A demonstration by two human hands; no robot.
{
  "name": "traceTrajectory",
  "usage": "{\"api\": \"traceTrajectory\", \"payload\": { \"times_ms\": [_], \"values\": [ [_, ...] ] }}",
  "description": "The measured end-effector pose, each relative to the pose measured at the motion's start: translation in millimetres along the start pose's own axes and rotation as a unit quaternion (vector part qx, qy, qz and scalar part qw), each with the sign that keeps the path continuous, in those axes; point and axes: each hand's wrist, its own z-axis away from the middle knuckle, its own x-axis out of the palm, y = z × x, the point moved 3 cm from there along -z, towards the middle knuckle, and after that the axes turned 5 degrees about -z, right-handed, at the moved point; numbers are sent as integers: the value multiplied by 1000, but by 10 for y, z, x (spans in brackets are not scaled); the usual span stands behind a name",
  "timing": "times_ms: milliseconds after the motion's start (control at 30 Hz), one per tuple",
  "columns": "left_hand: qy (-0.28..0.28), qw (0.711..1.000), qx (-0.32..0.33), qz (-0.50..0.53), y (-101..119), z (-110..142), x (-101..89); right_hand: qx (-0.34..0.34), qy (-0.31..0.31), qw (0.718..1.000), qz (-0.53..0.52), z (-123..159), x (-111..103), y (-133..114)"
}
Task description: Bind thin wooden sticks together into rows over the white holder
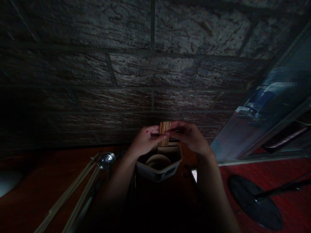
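The left hand (144,139) and the right hand (189,135), two in all, are together grasping one bundle of sticks (165,127), which are looking too dim for exact counting. The bundle is pointing upright between both hands, over one box (147,171). One ladle (107,160) is lying left of the box.

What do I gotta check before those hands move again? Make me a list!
1. Both hands gripping: ok, left hand and right hand pinch the wooden sticks.
2. Stick tops even: ok, they look level.
3. Sticks clear of the container: cannot tell, their lower ends overlap its far side in view.
4. Container upright: ok, opening up.
5. Ladle out of the way: ok, left of the container.
6. Good light: not ok, dim.
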Motion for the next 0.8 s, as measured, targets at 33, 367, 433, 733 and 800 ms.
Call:
{"api": "traceTrajectory", "payload": {
  "times_ms": [33,367,433,733,800],
  "values": [
    [0,1000,0,3,2,1,3,1,-1,1000,-1,1,4,-2],
    [25,999,-34,24,28,36,-50,1,58,998,-2,17,-56,-42],
    [50,998,-37,11,113,102,-98,-27,118,992,19,31,-107,-82],
    [174,945,-127,-244,420,767,-820,-109,178,976,66,249,205,-543],
    [142,911,-194,-335,366,1023,-1040,-109,111,985,80,305,497,-591]
  ]
}}
